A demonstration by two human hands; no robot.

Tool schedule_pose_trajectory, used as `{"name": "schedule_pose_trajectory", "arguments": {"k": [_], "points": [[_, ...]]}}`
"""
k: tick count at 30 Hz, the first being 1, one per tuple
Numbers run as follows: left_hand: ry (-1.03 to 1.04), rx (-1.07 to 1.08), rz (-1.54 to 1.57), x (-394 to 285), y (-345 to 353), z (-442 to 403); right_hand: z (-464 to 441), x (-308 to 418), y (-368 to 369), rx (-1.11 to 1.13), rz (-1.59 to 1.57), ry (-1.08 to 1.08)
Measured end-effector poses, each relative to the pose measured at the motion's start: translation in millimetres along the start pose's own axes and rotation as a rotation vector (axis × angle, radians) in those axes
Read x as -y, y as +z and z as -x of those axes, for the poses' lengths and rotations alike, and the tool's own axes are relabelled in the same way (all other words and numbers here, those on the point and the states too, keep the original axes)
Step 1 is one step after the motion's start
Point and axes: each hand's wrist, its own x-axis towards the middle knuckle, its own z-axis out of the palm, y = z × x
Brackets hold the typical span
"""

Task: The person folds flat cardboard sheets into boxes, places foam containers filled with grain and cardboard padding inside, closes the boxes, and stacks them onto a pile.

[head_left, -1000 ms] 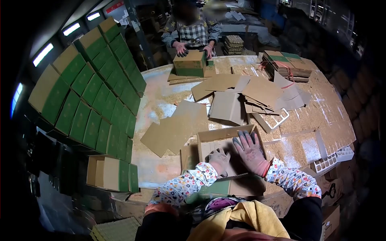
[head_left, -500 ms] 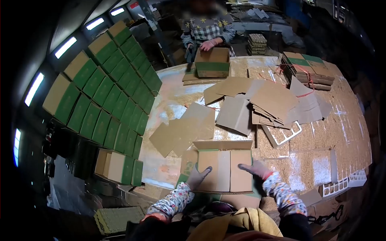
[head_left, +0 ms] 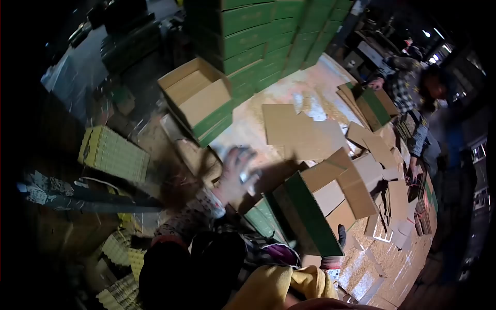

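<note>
A green and brown cardboard box (head_left: 323, 235) stands tilted near me at the table's edge, its top open and a flap sticking up. Fingers spread and slightly blurred, my left hand (head_left: 238, 174) is in the air left of this box, holding nothing. My right hand (head_left: 333, 258) is at the box's lower right corner. Only a dark fingertip and part of the glove show there; the box hides the other fingers. Flat cardboard pieces (head_left: 289, 129) lie on the table (head_left: 253, 116) beyond the box.
Stacked green boxes (head_left: 248, 41) rise at the table's far left, with an open box (head_left: 194, 93) at their near end. Egg trays (head_left: 113, 155) are at the left. A co-worker (head_left: 408, 88) bends over the far right side, one hand on another box (head_left: 377, 106).
The view has swung left. My left hand has let go of the box and moved left of it. The box is now tilted. The co-worker now leans over, one arm reaching toward the bundled cardboard.
</note>
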Motion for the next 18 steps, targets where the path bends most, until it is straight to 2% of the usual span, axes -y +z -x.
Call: {"name": "schedule_pose_trajectory", "arguments": {"k": [2, 3, 4, 5, 6, 7, 8, 10, 11, 12, 13, 14, 15, 16, 17, 18], "points": [[0.05, -0.408, -0.287, 70.5, -77.8, -26.6, 14.0, -13.8, 72.3, -0.096, 0.334, -0.282], [-0.085, -0.56, -0.364, 101.4, -121.1, -54.3, 13.2, -23.9, 105.2, -0.104, 0.393, -0.373], [-0.226, -0.899, -0.199, 166.7, -147.0, -82.7, 23.0, -20.3, 158.2, -0.016, 0.269, -0.297], [-0.245, -1.016, -0.299, 258.3, -185.9, -105.6, 32.9, -18.2, 213.7, 0.064, 0.14, -0.224], [-0.417, -0.987, -0.292, 319.2, -207.9, -120.2, 29.8, -31.0, 252.1, 0.137, 0.037, -0.17], [-0.61, -0.861, -0.307, 363.4, -208.9, -121.9, 25.1, -40.4, 285.5, 0.215, -0.066, -0.122], [-0.717, -0.718, -0.369, 394.1, -202.3, -120.9, -5.9, -73.0, 294.6, 0.249, 0.229, -0.498], [-0.724, -0.648, -0.367, 414.7, -178.4, -121.7, -54.1, -128.2, 329.5, 0.357, 0.395, -0.571], [-0.695, -0.661, -0.31, 412.9, -165.5, -119.6, -51.2, -145.2, 378.3, 0.416, 0.269, -0.355], [-0.662, -0.71, -0.152, 407.2, -154.6, -118.1, -47.9, -161.8, 427.7, 0.438, 0.143, -0.138], [-0.625, -0.785, 0.142, 399.5, -146.2, -119.3, -59.4, -177.7, 460.9, 0.434, 0.105, -0.043], [-0.582, -0.886, 0.617, 390.1, -140.8, -119.4, -75.9, -189.3, 488.2, 0.431, 0.128, -0.006], [-0.537, -0.944, 0.944, 378.6, -137.8, -118.7, -91.4, -197.6, 510.3, 0.429, 0.171, 0.024], [-0.607, -0.706, -0.001, 401.0, -136.4, -119.0, -94.2, -192.6, 523.6, 0.445, 0.217, 0.068], [-0.56, -0.699, -0.154, 423.2, -135.3, -119.7, -90.6, -187.7, 523.9, 0.496, 0.25, 0.14], [-0.525, -0.687, -0.144, 414.6, -143.1, -129.4, -79.3, -171.8, 512.7, 0.516, 0.28, 0.215]]}}
